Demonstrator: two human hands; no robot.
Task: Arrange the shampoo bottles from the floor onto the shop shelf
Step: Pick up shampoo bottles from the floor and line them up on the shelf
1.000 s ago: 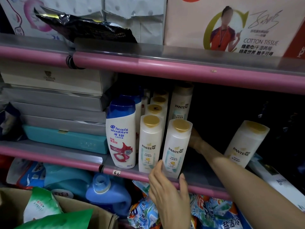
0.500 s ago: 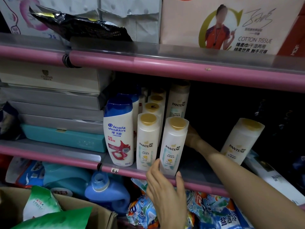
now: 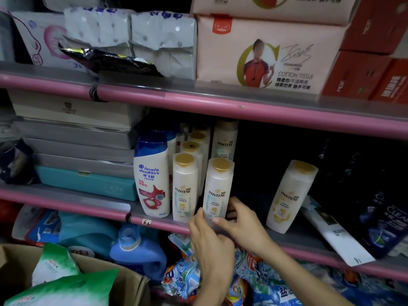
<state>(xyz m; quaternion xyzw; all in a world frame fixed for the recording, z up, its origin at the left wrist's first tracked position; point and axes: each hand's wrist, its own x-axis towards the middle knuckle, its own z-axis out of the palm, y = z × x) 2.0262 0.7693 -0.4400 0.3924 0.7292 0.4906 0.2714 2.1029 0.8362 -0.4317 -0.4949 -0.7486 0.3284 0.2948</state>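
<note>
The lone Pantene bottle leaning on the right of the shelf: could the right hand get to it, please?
Probably yes: the right hand is at the front Pantene bottle, and the shelf between it and the leaning Pantene bottle looks bare.

Cotton tissue pack [image 3: 265, 51] above; teal box [image 3: 88, 184] under grey boxes [image 3: 84, 149].

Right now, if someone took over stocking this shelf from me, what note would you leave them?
Left hand and right hand: both pinch the base of the front Pantene bottle, which stands tilted at the shelf edge.
Done: a Pantene row and a Head & Shoulders bottle stand upright to its left.
Left: straighten the held bottle; one Pantene bottle leans apart on the right. Bottles on the floor are not in view.
</note>
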